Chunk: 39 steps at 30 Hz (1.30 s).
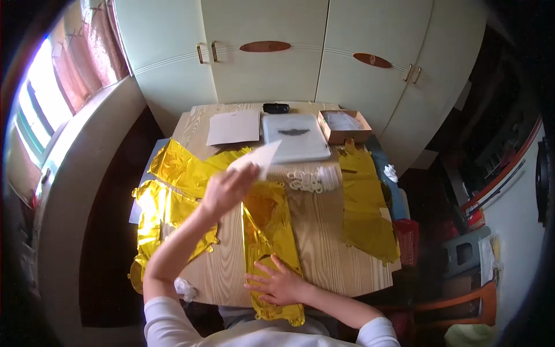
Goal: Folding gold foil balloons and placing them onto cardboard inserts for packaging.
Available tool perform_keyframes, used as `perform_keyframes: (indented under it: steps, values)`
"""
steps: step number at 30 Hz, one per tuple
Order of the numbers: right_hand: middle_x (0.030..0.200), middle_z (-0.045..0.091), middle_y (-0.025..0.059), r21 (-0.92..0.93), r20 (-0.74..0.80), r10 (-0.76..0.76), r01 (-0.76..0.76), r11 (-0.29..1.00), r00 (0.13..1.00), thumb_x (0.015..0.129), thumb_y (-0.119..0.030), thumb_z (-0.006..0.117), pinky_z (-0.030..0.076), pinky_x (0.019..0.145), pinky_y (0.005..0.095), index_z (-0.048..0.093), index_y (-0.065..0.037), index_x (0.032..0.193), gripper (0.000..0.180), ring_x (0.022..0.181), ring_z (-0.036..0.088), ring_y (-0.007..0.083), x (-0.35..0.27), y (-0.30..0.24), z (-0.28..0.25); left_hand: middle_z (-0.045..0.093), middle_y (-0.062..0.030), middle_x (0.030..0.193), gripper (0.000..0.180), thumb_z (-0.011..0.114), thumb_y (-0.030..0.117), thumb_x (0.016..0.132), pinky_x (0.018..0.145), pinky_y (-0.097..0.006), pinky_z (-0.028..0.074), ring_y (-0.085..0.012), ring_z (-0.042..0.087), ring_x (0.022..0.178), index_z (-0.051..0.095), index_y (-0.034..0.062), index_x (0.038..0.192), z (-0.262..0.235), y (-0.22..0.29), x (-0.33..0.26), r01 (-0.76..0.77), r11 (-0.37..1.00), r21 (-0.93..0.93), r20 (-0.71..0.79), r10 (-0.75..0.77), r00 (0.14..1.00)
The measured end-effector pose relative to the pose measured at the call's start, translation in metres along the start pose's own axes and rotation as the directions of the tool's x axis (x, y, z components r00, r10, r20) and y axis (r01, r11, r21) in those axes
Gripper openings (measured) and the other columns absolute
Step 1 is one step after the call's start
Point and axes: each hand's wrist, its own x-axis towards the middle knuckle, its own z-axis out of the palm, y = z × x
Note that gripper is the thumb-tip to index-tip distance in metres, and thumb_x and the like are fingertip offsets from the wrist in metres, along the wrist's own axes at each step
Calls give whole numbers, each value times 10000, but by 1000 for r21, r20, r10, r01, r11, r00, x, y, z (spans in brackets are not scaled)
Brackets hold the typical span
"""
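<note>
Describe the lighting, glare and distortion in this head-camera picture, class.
Head view: the window at left is blown out white; glare flares on the gold foil nearest it; cupboard doors and table edge bow toward the rim; corners fall dark; the raised left hand is slightly soft.

open brown cardboard box (345, 125), table's far right corner

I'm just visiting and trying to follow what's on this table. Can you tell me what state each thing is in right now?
Left hand: raised, pinching a white paper sheet.
Right hand: flat, fingers spread, pressing on a gold foil balloon.
Gold foil balloon: deflated, lying flat.
Gold foil pieces at the left: crumpled, hanging over the table edge.
Cardboard box: open.
Cupboard doors: closed.
</note>
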Motion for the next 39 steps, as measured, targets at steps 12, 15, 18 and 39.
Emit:
perform_keyframes:
  steps: [12, 15, 18, 39]
  values:
    - [1201, 643, 101, 259, -375, 2, 103, 960, 927, 886, -292, 622, 454, 1001, 413, 638, -81, 1216, 392, 1134, 601, 249, -33, -22, -17, 628, -17, 1264, 423, 685, 282, 817, 792, -311, 548, -173, 625, 1015, 650, 120, 1206, -37, 152, -73, 150, 834, -531, 386, 80, 919]
    - [1145, 673, 102, 180, -428, 42, 39, 983, 903, 846, -269, 667, 473, 985, 419, 679, -65, 1138, 356, 1086, 633, 257, -59, -26, -23, 594, -65, 1325, 432, 638, 279, 897, 979, -397, 445, -236, 560, 1216, 587, 136, 1302, -48, 128, -77, 269, 862, -429, 497, -23, 867]
    - [1183, 667, 94, 127, -436, 115, -65, 990, 893, 841, -261, 671, 448, 1025, 420, 689, -78, 1126, 339, 1141, 613, 248, -83, -31, -12, 466, -99, 1452, 495, 591, 345, 914, 1078, -499, 328, -317, 419, 1348, 513, 229, 1389, -37, 114, -106, 270, 863, -426, 545, 6, 839]
    - [1355, 542, 57, 139, -267, 40, -3, 990, 963, 840, -636, 579, 325, 1119, 434, 556, -126, 1329, 706, 1287, 466, 256, -109, -33, -22, 412, -86, 1504, 463, 545, 425, 925, 1137, -553, 203, -343, 331, 1409, 519, 366, 1384, -16, 128, -108, 330, 829, -451, 602, 10, 798]
